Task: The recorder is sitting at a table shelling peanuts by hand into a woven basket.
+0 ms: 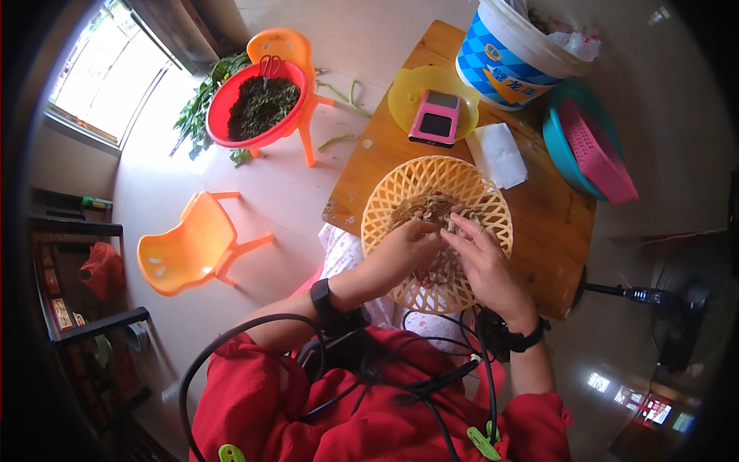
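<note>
A round yellow lattice plastic basket [381,199] sits before me, partly over the table's near edge and partly over my lap. Inside lies a heap of dry brown pods [430,205], which look like peanuts in their shells, with some reddish bits lower down. Above the heap, my left hand [413,248] has its fingers curled together; anything pinched in them is hidden. My right hand [491,268] is close beside it, index and middle fingers stretched out and apart near the left fingertips. Its thumb is mostly out of sight.
On the wooden table [542,248] are a yellow lid [404,92], a pink-cased device [437,118], white paper [497,155] and a paint bucket [502,63]. Right are teal [557,138] and pink basins [600,156]. Left are an orange chair [199,242] and a red basin [216,118] of chopped greens.
</note>
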